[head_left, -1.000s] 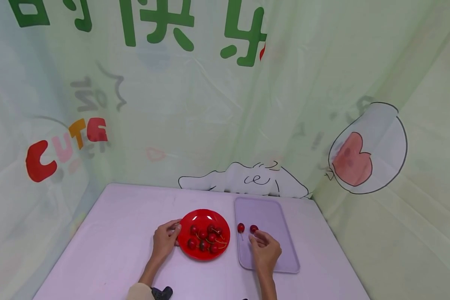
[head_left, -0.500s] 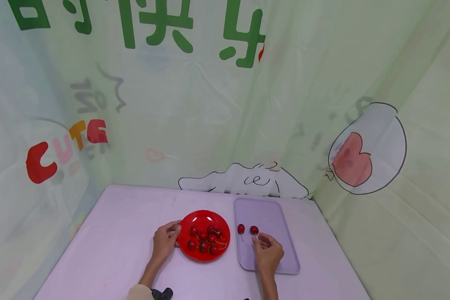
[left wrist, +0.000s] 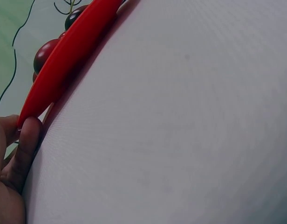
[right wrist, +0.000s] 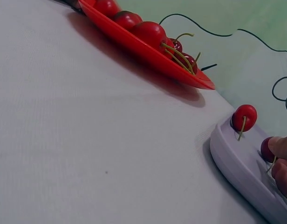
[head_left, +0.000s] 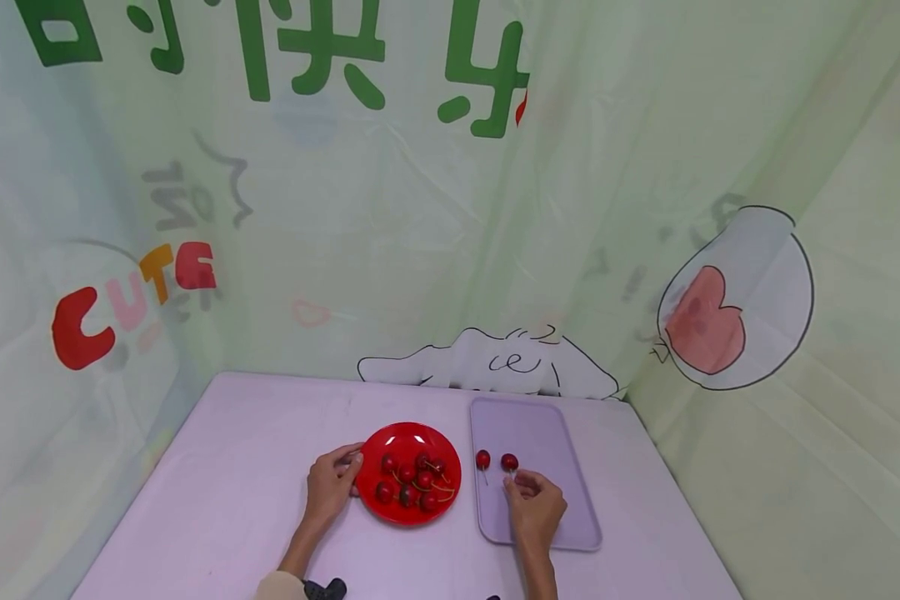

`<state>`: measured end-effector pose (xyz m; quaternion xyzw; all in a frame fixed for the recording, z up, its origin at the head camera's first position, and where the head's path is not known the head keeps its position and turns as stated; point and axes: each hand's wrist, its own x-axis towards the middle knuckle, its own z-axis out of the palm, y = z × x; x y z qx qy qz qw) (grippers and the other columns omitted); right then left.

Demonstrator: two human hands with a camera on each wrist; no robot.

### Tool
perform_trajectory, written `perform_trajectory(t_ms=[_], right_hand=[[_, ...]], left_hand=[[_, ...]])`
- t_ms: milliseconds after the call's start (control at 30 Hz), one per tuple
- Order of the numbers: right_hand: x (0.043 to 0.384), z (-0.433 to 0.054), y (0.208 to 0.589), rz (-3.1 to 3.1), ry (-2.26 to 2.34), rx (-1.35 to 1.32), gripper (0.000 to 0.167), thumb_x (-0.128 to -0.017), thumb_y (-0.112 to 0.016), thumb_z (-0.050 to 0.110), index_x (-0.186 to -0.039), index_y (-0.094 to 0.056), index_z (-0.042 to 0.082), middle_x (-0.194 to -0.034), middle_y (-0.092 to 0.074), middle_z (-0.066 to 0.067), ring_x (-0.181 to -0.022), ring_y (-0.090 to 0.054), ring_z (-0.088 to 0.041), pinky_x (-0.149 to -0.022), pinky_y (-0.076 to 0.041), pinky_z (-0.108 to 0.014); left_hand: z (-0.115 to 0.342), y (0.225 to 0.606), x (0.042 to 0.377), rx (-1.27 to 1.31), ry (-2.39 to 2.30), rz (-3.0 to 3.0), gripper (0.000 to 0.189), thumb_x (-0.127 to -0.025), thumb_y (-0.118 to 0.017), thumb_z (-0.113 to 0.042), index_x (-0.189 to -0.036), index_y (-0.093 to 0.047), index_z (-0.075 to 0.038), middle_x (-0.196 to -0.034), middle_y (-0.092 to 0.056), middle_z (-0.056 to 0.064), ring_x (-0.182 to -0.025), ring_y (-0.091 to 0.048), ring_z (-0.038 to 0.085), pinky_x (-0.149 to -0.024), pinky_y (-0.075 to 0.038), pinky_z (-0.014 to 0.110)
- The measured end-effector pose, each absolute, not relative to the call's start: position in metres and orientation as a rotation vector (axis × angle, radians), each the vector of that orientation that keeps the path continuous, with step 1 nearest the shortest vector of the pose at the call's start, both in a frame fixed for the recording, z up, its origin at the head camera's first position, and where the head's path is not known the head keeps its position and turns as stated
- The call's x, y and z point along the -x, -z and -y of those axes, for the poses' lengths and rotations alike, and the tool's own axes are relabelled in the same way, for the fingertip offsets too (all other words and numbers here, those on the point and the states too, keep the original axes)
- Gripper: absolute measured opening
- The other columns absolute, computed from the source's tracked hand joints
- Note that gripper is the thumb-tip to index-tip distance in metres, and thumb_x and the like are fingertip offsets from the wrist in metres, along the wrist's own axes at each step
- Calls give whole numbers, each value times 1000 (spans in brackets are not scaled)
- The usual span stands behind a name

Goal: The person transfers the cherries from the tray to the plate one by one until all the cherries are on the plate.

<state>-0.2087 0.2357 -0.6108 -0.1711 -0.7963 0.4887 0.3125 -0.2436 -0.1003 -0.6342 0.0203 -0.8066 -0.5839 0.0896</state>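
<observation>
My left hand point(head_left: 328, 483) grips the left rim of a round red plate point(head_left: 401, 434), its thumb and fingers on either side of the edge in the left wrist view. Several dark red cherries point(head_left: 407, 474) with stems lie on that plate. On the lilac tray point(head_left: 521, 423) to the right are two cherries. The left one point(head_left: 483, 459) lies near the tray's edge, stem toward me. At the other cherry point(head_left: 509, 461), my right hand point(head_left: 537, 510) pinches the stem between thumb and fingers; in the right wrist view the thumb point(right wrist: 283, 145) partly covers this cherry.
A pale pink-white tablecloth point(head_left: 255, 450) covers the table. A printed curtain point(head_left: 420, 250) stands behind and at both sides. A black object point(head_left: 326, 589) shows near the left sleeve point(head_left: 281, 586) at the front edge.
My right hand has drawn slightly back toward me, from beside the right cherry to its stem. That cherry now shows whole in the head view. The left hand and plate stay put.
</observation>
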Motion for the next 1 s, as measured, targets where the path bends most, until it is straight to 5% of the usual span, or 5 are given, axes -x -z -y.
perform_trajectory(t_ms=[300, 1000], right_hand=[[213, -236, 615, 2153, -1246, 482, 13, -84, -88, -5, -95, -82, -7, -85, -80, -22, -63, -68, -9, -58, -50, -9], [219, -236, 615, 2243, -1128, 485, 9, -86, -85, -3, -94, -82, -6, -83, -80, -19, -67, -70, -19, -60, -51, -20]], left_hand=[[101, 637, 242, -38, 1732, 2389, 34, -108, -70, -14, -140, -73, -6, -118, -80, 20, -53, -63, 11, -59, -56, 17], [100, 637, 245, -40, 1722, 2389, 32, -108, -69, -13, -139, -74, -6, -118, -79, 19, -53, -63, 9, -58, -56, 16]])
